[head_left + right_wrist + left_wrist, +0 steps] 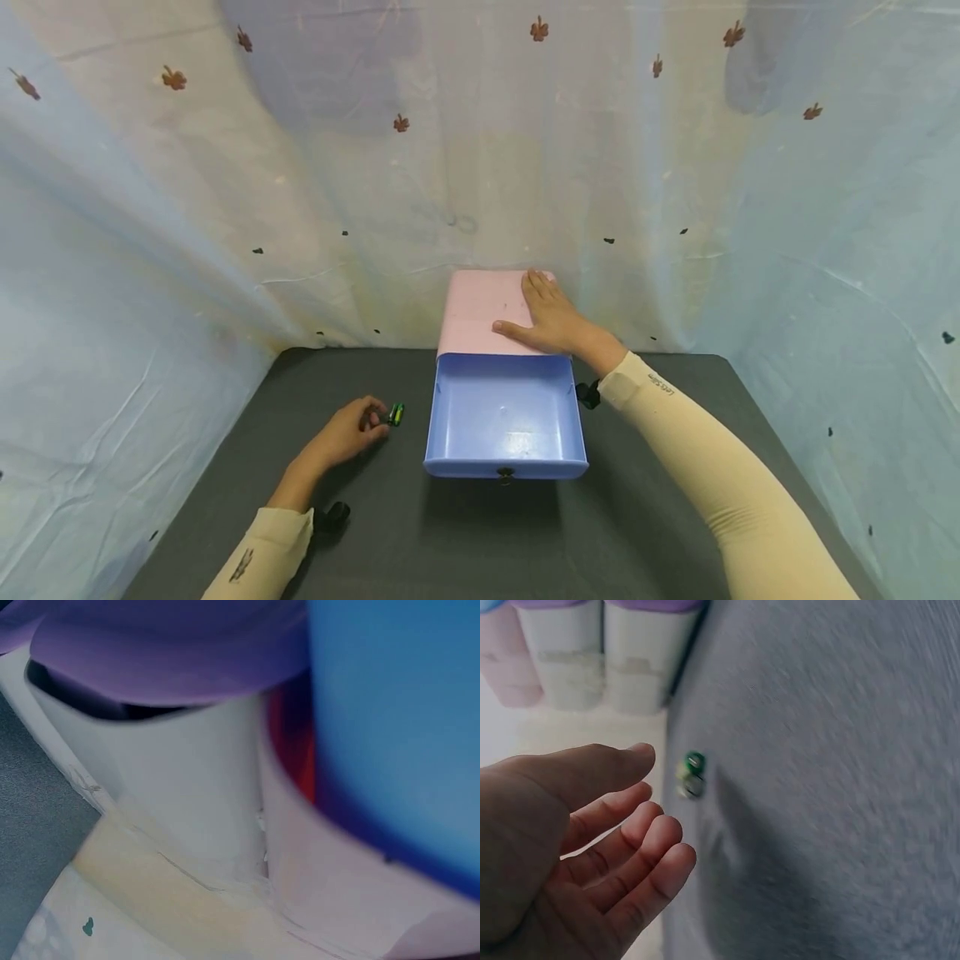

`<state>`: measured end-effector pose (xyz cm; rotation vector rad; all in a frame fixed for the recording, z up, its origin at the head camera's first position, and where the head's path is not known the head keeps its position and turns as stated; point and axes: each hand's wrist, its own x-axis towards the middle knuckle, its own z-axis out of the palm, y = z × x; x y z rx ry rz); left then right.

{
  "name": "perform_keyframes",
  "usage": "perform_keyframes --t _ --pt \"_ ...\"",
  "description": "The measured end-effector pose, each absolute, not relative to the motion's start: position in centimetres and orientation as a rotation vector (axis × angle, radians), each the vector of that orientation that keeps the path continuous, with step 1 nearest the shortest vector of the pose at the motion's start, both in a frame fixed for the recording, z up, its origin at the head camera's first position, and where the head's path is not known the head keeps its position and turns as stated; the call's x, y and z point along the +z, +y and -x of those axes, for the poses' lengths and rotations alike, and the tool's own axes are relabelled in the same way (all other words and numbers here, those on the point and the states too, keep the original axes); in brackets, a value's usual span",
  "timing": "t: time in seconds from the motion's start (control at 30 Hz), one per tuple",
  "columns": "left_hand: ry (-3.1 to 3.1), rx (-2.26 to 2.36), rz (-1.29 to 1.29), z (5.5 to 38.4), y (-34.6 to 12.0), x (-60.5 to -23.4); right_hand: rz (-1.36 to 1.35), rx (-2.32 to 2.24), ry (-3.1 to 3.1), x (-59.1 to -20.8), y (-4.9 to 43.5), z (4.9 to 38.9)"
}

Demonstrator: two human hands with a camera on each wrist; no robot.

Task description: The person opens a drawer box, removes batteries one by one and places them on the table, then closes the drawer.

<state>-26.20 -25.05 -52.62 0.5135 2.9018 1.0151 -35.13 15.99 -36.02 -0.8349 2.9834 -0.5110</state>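
Note:
Two small green batteries (397, 414) lie side by side on the dark table, left of a drawer unit. My left hand (348, 429) is just left of them, fingers loosely bent. The left wrist view shows this hand (585, 840) with a gap between its fingertips and the batteries (694, 762). My right hand (551, 321) rests flat on the unit's pink top (480, 308), thumb spread to the left. Below that top, a blue drawer (504, 400) is pulled out toward me, with nothing inside. The right hand is outside its wrist view.
The unit's lower drawers have purple fronts (172, 652) in the right wrist view, one slightly ajar. Patterned pale curtains (495, 167) hang behind and beside the grey table (360, 550). A dark knob (506, 473) sits on the blue drawer's front.

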Motion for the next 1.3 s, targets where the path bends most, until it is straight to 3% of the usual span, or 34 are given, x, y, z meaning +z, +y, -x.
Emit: perform_keyframes --t 1.3 --pt "3.025 1.347 -0.749 19.4 -19.8 -44.0 0.842 -0.506 2.989 -36.2 16.1 35.5"
